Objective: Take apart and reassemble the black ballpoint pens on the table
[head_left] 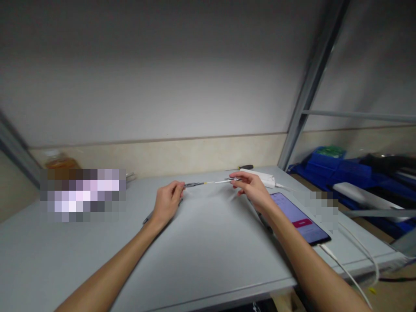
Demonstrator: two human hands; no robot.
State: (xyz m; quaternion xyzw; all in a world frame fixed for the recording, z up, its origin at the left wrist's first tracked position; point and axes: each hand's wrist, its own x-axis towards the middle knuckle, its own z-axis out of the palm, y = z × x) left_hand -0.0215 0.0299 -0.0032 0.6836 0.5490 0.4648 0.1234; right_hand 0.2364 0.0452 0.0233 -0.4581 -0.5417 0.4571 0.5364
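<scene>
My left hand is closed in a pinch on a slim dark-grey pen barrel, which points right and ends in a small yellowish tip. Facing it, my right hand pinches a thin white pen refill; a narrow metallic piece also shows at its fingertips. Whether the two parts touch is too fine to tell. Both are held above the grey tabletop. Under my left wrist lies another dark, pen-like piece, partly hidden. A dark object lies partly covered by my right forearm.
A lit phone with a white cable lies right of my right forearm. Behind my right hand are a white box-shaped device and a black-and-yellow screwdriver. A bottle stands back left beside a blurred patch. Metal frame bars rise at right.
</scene>
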